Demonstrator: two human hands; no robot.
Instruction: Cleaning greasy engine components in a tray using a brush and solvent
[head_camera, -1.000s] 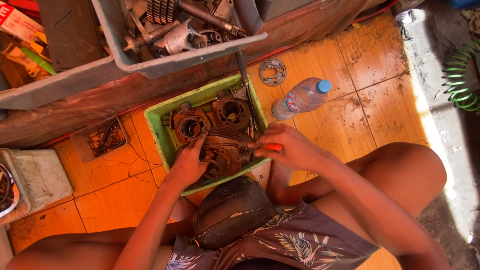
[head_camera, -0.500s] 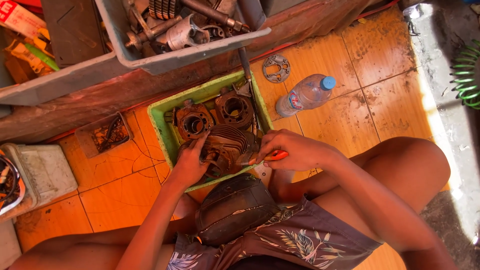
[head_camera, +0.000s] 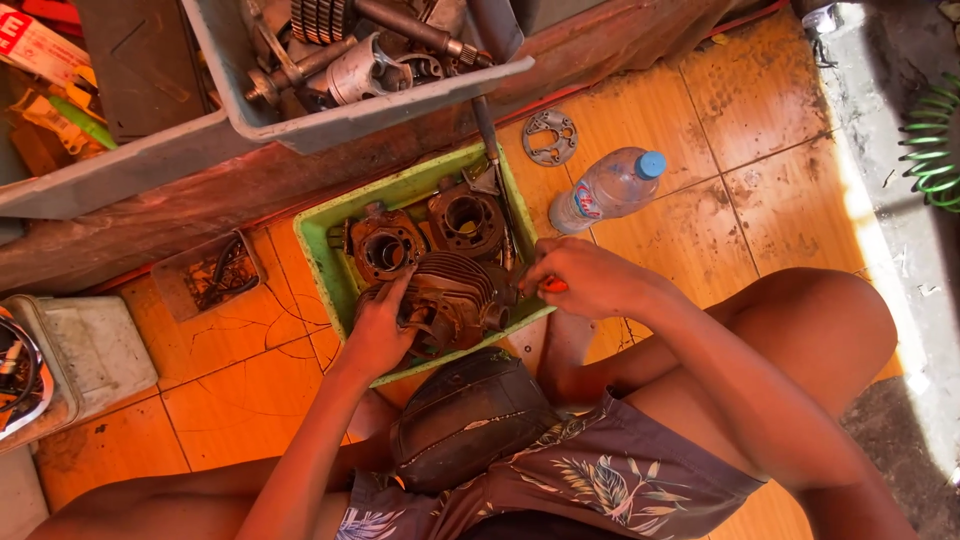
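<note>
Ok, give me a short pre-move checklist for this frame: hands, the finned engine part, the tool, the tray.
1. Left hand steadies the finned engine cylinder: ok.
2. Right hand grips the orange-handled tool: ok.
3. Tool tip seated on the cylinder: cannot tell, hidden by fingers.
4. Cylinder sits over the green tray: ok.
5. Plastic water bottle lies apart from both hands: ok.
</note>
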